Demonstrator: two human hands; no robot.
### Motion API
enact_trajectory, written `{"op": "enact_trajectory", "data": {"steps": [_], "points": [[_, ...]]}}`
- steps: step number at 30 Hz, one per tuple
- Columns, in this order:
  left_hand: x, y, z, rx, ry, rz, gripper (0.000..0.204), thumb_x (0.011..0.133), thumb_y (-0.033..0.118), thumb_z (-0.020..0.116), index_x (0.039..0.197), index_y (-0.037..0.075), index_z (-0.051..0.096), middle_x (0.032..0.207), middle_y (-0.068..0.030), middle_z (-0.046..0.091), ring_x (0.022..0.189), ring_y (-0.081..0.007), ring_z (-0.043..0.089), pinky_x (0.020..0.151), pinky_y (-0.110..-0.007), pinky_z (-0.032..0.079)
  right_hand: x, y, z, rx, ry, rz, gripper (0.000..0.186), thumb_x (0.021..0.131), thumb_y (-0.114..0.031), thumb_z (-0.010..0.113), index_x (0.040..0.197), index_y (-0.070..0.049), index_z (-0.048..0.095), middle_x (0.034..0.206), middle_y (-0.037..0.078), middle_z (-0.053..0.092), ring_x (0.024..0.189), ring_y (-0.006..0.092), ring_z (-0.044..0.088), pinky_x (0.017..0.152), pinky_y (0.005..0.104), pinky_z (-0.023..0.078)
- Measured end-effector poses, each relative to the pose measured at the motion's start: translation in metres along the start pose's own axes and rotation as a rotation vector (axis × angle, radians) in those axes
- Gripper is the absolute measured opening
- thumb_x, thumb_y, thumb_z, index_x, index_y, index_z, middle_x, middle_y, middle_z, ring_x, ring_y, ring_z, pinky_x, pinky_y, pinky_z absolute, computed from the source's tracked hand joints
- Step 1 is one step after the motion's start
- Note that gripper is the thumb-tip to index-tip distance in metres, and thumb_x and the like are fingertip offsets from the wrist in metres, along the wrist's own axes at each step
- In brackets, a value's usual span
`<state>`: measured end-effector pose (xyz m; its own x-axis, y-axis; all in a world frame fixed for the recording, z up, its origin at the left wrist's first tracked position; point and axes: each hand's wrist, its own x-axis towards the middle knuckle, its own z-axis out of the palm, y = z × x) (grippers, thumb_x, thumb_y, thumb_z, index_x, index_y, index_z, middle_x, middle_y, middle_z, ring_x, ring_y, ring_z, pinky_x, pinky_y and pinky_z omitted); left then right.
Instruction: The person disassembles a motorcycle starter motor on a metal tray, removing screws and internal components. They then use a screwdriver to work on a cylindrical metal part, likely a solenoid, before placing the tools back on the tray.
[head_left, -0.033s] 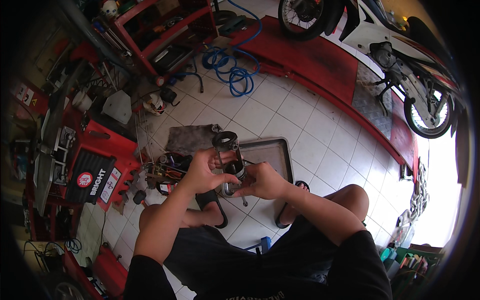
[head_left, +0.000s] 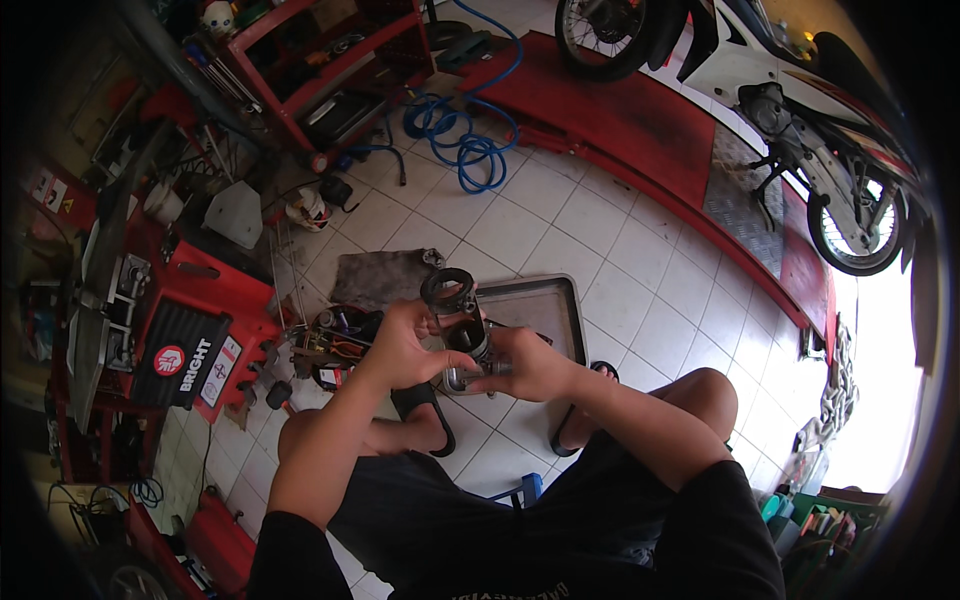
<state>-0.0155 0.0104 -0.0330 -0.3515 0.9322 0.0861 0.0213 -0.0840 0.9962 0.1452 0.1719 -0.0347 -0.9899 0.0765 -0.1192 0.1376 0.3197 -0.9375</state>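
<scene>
So the ringed metal part (head_left: 470, 335) is up off the floor, just past frame centre toward 11 o'clock. Left hand (head_left: 405, 345) grips it from 9 o'clock, right hand (head_left: 535, 365) from 3. I'd call this mid-job: the part's picked up, not set down yet. How much is left inside it, can't tell. Tray (head_left: 577, 312) sits at its 3 o'clock, rag (head_left: 375, 278) at 10.

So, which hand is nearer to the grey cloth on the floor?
Left. In the picture, the left hand is just below the grey cloth; the right hand is farther, below and to its right.
</scene>
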Motion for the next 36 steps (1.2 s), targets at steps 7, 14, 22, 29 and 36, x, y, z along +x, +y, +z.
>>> {"op": "enact_trajectory", "data": {"steps": [7, 14, 22, 29, 36], "points": [[-0.001, 0.008, 0.003, 0.099, -0.046, 0.12, 0.088, 0.064, 0.002, 0.093, 0.141, -0.002, 0.051, 0.118, -0.0112, 0.068, 0.11, -0.0191, 0.066, 0.098, -0.034, 0.053, 0.003, 0.011, 0.007, -0.072, 0.111, 0.021, 0.028, 0.077, -0.016, 0.084, 0.082, 0.003, 0.064, 0.072, 0.014, 0.068, 0.065, 0.0243, 0.066, 0.065, 0.0368, 0.052], [-0.002, 0.007, 0.0, 0.14, -0.047, 0.103, 0.088, 0.063, 0.005, 0.094, 0.14, -0.003, 0.051, 0.117, -0.0108, 0.068, 0.111, -0.0199, 0.066, 0.1, -0.036, 0.052, 0.004, 0.007, -0.004, -0.028, -0.045, 0.034, 0.024, 0.078, -0.014, 0.082, 0.086, 0.003, 0.067, 0.074, 0.014, 0.07, 0.07, 0.0254, 0.07, 0.069, 0.0364, 0.054], [0.0, 0.016, 0.001, 0.142, -0.054, 0.145, 0.087, 0.067, -0.001, 0.09, 0.144, 0.004, 0.049, 0.122, -0.0127, 0.069, 0.115, -0.0223, 0.067, 0.1, -0.037, 0.054, 0.002, 0.013, 0.002, 0.017, -0.028, -0.067, 0.026, 0.076, -0.018, 0.085, 0.084, 0.001, 0.07, 0.077, 0.013, 0.072, 0.073, 0.0253, 0.071, 0.068, 0.0354, 0.055], [-0.002, 0.024, 0.002, 0.057, -0.011, 0.044, 0.086, 0.067, -0.004, 0.089, 0.143, 0.001, 0.05, 0.122, -0.0141, 0.069, 0.116, -0.0228, 0.066, 0.101, -0.037, 0.053, 0.003, 0.013, 0.008, 0.101, 0.133, -0.319, 0.025, 0.077, -0.018, 0.085, 0.084, 0.001, 0.071, 0.076, 0.012, 0.072, 0.072, 0.0241, 0.072, 0.071, 0.0351, 0.056], [-0.003, 0.024, -0.004, 0.035, -0.011, 0.048, 0.083, 0.067, -0.005, 0.089, 0.14, -0.003, 0.05, 0.123, -0.0145, 0.068, 0.117, -0.0231, 0.065, 0.103, -0.036, 0.051, 0.006, -0.007, -0.001, -0.037, -0.018, -0.055, 0.02, 0.083, -0.011, 0.081, 0.092, 0.003, 0.069, 0.086, 0.013, 0.072, 0.08, 0.0203, 0.071, 0.076, 0.0344, 0.055]]}}
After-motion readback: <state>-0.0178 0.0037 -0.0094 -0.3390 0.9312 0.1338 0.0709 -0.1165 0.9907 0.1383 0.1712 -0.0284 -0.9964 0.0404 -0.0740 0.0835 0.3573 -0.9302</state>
